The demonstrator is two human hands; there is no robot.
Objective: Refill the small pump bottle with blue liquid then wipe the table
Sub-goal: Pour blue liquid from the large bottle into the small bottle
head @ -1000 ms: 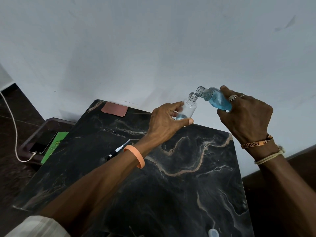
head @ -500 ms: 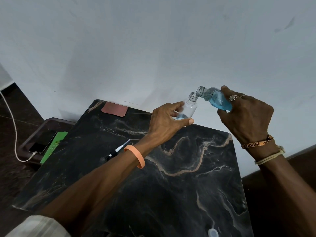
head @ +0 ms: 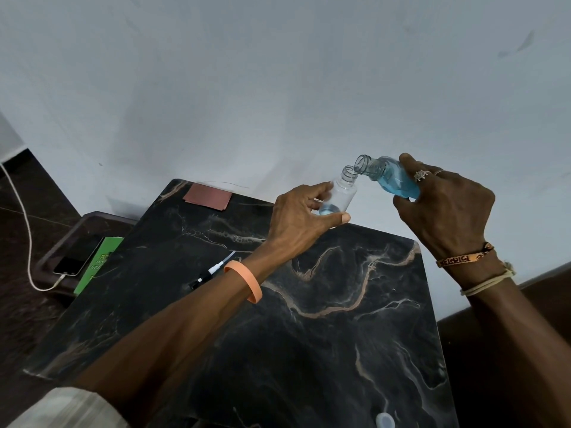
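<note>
Blue liquid [head: 330,209] low in small bottle [head: 341,193] | left hand [head: 298,222] grips it | right hand [head: 448,208] grips tilted refill bottle [head: 392,180]

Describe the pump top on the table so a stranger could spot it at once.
On the black marbled table, look at its left half, beside the orange band on the left wrist. The pump top lies flat there: a thin black-and-white stick ending in a pale tube, unlike the flat reddish-brown cloth at the far corner.
</note>
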